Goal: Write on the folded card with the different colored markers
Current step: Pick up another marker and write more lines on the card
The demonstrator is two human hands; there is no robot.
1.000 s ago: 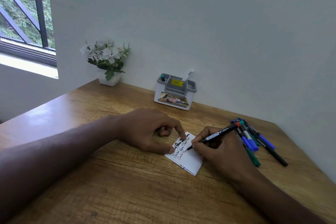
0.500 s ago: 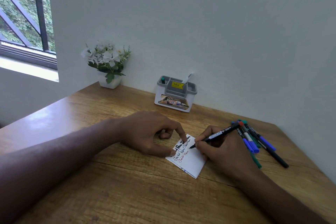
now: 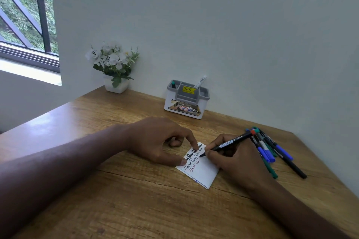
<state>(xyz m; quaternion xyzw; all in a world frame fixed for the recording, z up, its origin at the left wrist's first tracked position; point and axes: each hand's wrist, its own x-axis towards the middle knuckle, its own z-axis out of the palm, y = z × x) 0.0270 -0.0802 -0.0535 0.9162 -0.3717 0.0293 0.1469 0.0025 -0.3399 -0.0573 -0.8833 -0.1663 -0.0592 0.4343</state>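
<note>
A white folded card (image 3: pixel 204 170) lies on the wooden desk (image 3: pixel 136 200), with lines of black and red handwriting on its upper left part. My left hand (image 3: pixel 157 139) presses the card's left edge with forefinger and thumb. My right hand (image 3: pixel 233 157) grips a black marker (image 3: pixel 227 144), its tip touching the card near the upper right of the writing. A pile of several capped markers (image 3: pixel 270 151), blue, green, red and black, lies just right of my right hand.
A white and grey pen holder (image 3: pixel 186 101) with a yellow price sticker stands against the back wall. A small white pot of white flowers (image 3: pixel 114 68) sits at the desk's back left corner. A window (image 3: pixel 23 15) is at far left.
The marker tip has moved up and to the right along a line of writing on the card. My left hand has kept its hold on the card.
</note>
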